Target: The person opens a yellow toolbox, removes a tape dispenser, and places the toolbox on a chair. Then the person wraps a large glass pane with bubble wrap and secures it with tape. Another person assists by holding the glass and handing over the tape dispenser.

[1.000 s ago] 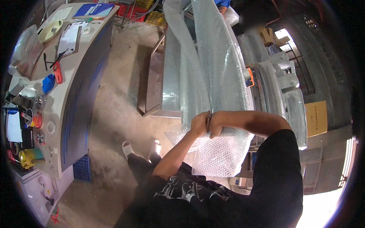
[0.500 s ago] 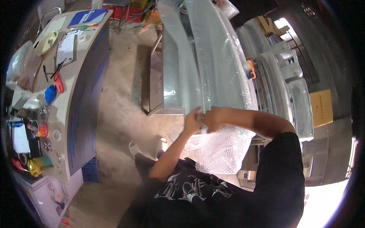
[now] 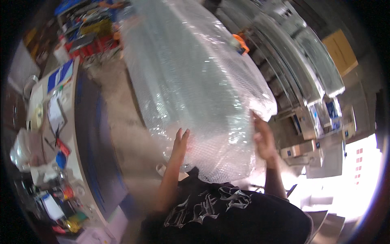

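Clear bubble wrap (image 3: 195, 85) lies over a long, flat piece in front of me and hangs down loosely at the near end. My left hand (image 3: 181, 142) is at the near left part of the wrap, fingers stretched out, the palm turned to the sheet. At the right edge of the wrap is my right hand (image 3: 264, 140), somewhat blurred, with its fingers extended and apart from any grip. Whether either hand presses on the film is hard to make out. The wrapped piece shows only as a pale greenish-grey shape.
On the left stands a desk (image 3: 77, 134) with a clipboard (image 3: 55, 112), a blue folder (image 3: 61, 76) and small tools. Several wrapped long pieces (image 3: 284, 53) lie at the right, near a cardboard box (image 3: 340, 52). Another person's hand (image 3: 109, 5) shows at the far end.
My hands have let go of the wrap's edge and moved apart, the right one to the right. The bubble wrap now spreads across the piece, covering the gap. The view has turned.
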A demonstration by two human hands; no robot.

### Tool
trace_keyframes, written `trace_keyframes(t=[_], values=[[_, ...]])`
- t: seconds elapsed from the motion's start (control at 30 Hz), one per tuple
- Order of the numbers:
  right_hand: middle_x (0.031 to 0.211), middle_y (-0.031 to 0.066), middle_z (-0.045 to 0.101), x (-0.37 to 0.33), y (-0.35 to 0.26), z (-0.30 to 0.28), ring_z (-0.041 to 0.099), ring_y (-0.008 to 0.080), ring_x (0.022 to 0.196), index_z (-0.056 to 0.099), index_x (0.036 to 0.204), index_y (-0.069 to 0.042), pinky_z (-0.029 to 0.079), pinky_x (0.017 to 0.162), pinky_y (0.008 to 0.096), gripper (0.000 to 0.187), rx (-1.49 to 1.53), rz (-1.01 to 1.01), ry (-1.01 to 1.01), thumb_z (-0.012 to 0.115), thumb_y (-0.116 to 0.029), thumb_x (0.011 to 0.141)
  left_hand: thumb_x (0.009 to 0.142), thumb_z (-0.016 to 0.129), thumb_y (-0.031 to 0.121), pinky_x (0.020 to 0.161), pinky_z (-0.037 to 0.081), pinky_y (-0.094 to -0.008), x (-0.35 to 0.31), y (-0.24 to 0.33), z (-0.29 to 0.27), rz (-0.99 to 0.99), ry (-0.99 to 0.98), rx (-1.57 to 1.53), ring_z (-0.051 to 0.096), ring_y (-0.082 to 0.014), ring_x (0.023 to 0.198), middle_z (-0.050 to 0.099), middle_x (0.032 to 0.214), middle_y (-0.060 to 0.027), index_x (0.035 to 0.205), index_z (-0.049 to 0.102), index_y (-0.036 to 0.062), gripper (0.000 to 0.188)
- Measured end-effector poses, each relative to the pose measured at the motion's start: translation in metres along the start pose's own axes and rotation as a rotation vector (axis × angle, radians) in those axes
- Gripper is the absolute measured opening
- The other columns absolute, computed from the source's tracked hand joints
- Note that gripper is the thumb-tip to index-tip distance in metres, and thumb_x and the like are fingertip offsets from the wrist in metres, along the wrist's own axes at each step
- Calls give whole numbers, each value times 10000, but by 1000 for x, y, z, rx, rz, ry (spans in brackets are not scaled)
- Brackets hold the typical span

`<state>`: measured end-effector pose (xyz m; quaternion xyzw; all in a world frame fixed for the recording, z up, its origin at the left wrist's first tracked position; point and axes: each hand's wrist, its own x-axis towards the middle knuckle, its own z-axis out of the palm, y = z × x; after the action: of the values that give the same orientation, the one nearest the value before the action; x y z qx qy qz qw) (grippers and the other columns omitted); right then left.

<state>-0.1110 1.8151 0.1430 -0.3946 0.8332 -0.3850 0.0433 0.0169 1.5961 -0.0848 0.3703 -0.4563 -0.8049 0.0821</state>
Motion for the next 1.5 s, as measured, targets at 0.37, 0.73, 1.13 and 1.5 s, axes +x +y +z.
trace_keyframes(t=[0.37, 0.73, 1.13, 1.5], values=[[1596, 265, 329, -56, 70, -6, 342, 432, 1470, 359, 1567, -46, 297, 1199, 505, 743, 189, -144, 5, 683, -352, 972, 1061, 567, 366, 834, 538, -335, -32, 11, -29, 436, 326, 508, 652, -208, 946, 682, 1138, -134, 1232, 630, -79, 481], [965, 180, 752, -159, 474, -159, 709, 284, 900, 710, 1148, 15, 534, 843, 393, 521, 486, 1014, 583, 631, -477, 997, 1043, 535, 367, 853, 530, -435, -158, 111, 31, 835, 1077, 938, 657, -294, 961, 695, 1091, -185, 1160, 685, -22, 433], [1464, 252, 528, -48, 598, -156, 585, 328, 1273, 403, 1533, -23, 496, 1008, 411, 855, 437, 374, 444, 798, -415, 883, 1019, 591, 300, 1013, 458, -402, -86, 178, 398, 1112, 206, 1433, 642, -285, 1085, 682, 1182, -146, 1304, 634, 4, 413], [1048, 190, 703, -75, 644, -190, 680, 302, 989, 586, 1312, 69, 529, 893, 404, 688, 496, 537, -339, 761, -468, 918, 869, 747, 490, 1197, 290, -522, 111, 52, 618, 867, -685, 1876, 478, -356, 1388, 609, 1391, -152, 1321, 656, 43, 642]])
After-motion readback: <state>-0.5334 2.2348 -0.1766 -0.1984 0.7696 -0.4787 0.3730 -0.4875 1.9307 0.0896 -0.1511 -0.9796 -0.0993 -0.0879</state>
